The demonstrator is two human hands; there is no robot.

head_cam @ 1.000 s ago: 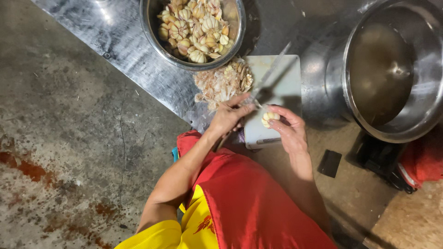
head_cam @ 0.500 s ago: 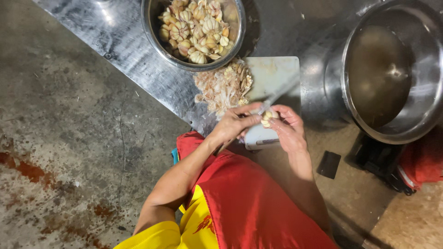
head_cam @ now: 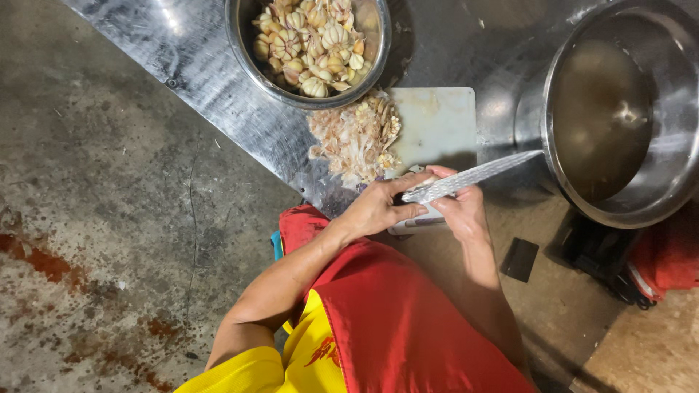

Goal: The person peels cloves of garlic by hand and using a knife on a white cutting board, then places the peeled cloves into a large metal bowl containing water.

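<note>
Head view: left hand [head_cam: 375, 211] and right hand [head_cam: 459, 207] meet at the near edge of a white cutting board [head_cam: 437, 124], fingers curled around a knife [head_cam: 473, 177], beside a heap of garlic skins [head_cam: 354, 138].

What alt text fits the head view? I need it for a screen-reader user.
A person's left hand and right hand hold a knife over a white cutting board beside a pile of garlic skins. A steel bowl of garlic and a large pot sit nearby.
</note>
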